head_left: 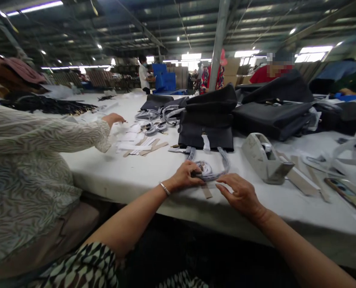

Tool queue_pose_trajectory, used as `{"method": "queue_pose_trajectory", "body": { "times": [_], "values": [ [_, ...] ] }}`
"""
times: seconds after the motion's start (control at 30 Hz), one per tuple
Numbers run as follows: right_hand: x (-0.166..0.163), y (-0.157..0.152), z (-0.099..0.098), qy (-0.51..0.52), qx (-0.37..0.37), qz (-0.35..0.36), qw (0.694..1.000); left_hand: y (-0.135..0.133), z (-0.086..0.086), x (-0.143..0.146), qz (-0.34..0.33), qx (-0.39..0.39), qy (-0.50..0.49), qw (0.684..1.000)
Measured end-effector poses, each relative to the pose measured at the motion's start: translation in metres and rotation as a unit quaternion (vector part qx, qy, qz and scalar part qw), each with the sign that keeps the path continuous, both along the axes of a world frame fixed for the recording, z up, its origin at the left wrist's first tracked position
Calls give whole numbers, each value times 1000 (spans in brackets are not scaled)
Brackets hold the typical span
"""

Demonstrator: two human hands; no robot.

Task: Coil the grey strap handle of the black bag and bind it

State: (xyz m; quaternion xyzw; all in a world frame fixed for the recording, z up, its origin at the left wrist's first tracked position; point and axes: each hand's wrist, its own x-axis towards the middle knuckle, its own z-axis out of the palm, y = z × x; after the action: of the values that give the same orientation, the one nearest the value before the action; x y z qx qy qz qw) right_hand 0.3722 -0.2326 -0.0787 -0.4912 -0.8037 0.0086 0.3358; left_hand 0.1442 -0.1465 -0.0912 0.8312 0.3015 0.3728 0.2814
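Observation:
A black handbag lies on the white-covered table with its flap raised. Its handle, wrapped in clear plastic, loops toward me around a coiled wrapped strap. My left hand is closed on the strap coil at the loop's left side; its fingertips are partly hidden. To the right, my right hand is held with thumb and fingers apart, nothing visible between them, close to the handle's near end. A short brown paper strip lies just below the handle, between both hands.
A grey tape dispenser stands right of the handbag, near a phone. Brown and white strips lie to the left. More black bags are behind. A co-worker's arm reaches in from the left.

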Motion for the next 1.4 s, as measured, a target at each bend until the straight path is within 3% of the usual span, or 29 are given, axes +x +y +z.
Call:
{"method": "queue_pose_trajectory", "body": {
  "times": [0.1, 0.2, 0.4, 0.53, 0.67, 0.8, 0.9, 1.03, 1.2, 1.4],
  "values": [
    [1, -22, -9, -85, -42, -10, 995, 0, -1, 0, 6, -4, 7, 1000],
    [-10, -28, -20, -121, -34, -28, 992, 2, -8, 3, 12, 10, 24, 1000],
    [-29, -15, -25, -131, 3, 97, 987, 12, -19, 4, 33, 4, 43, 999],
    [-27, -8, -27, -153, 3, 132, 979, 9, -16, 3, 39, 5, 60, 997],
    [-34, -2, -33, -146, 15, 133, 980, 6, -12, 3, 42, 13, 61, 997],
    [-52, -3, -27, -136, 35, 119, 983, 3, -9, 5, 41, 30, 53, 997],
    [-68, -3, -22, -139, 91, 110, 980, 3, -11, 8, 38, 26, 51, 998],
    [-79, -3, -27, -143, 140, 94, 975, 6, -11, 6, 11, -5, 39, 999],
    [-72, -12, -35, -87, 169, 107, 976, 7, 5, -14, -78, -29, 81, 993],
    [-71, -11, -26, -79, 182, 104, 975, 8, 15, -23, -134, -18, 93, 986]
  ]
}}
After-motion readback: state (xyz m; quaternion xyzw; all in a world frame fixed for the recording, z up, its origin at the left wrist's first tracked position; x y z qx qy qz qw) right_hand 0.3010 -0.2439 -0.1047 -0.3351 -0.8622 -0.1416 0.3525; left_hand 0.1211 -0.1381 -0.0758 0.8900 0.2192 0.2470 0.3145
